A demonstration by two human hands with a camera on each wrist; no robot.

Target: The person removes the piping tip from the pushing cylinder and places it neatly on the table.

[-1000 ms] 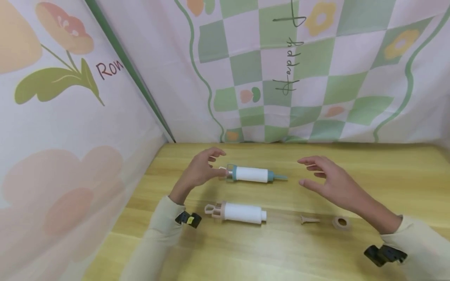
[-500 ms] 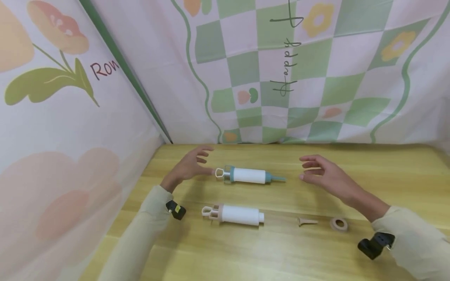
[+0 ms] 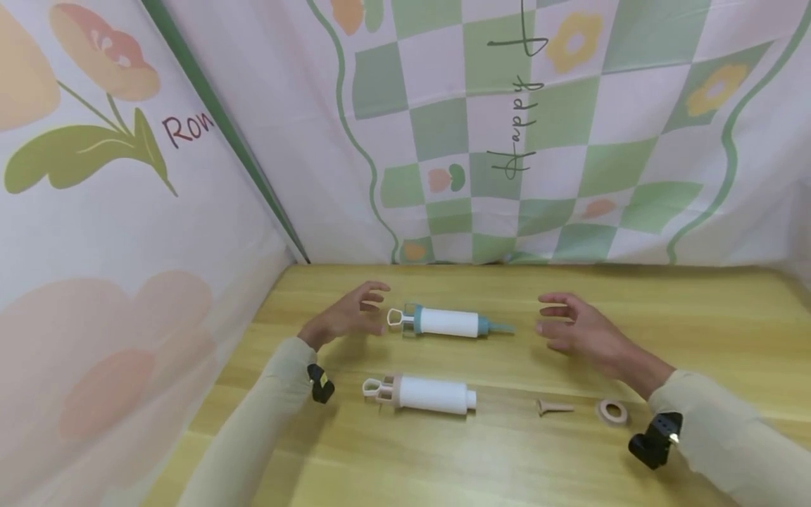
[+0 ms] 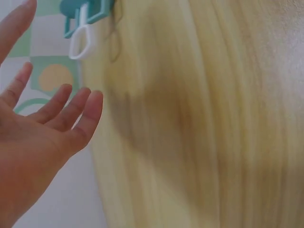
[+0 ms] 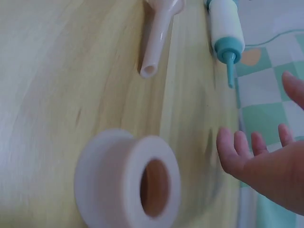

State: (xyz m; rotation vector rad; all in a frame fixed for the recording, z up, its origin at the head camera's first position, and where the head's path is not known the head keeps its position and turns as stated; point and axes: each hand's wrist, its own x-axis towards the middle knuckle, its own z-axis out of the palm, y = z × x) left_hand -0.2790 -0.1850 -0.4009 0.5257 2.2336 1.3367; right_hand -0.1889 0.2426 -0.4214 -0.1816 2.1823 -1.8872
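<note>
A white syringe-like tube with teal ends (image 3: 450, 322) lies on the table, its white ring handle to the left and thin teal nozzle to the right. My left hand (image 3: 348, 312) hovers just left of that handle, fingers loosely bent and holding nothing. Off the nozzle's tip is my right hand (image 3: 579, 331), also holding nothing. Nearer to me lies a similar white tube with a beige end and ring handle (image 3: 434, 395); its right end shows a bare white neck. Right of it are a beige nozzle (image 3: 555, 407) and a beige ring-shaped cap (image 3: 612, 412).
The wooden table (image 3: 507, 465) meets a green-checked curtain (image 3: 494, 127) at the back. A flowered white curtain (image 3: 95, 232) runs along the left side. Black cameras sit on both wrists.
My left hand has drawn left, off the teal-ended tube's handle, and its fingers have lowered slightly. My right hand has shifted only a little. The tubes and loose beige parts lie as before.
</note>
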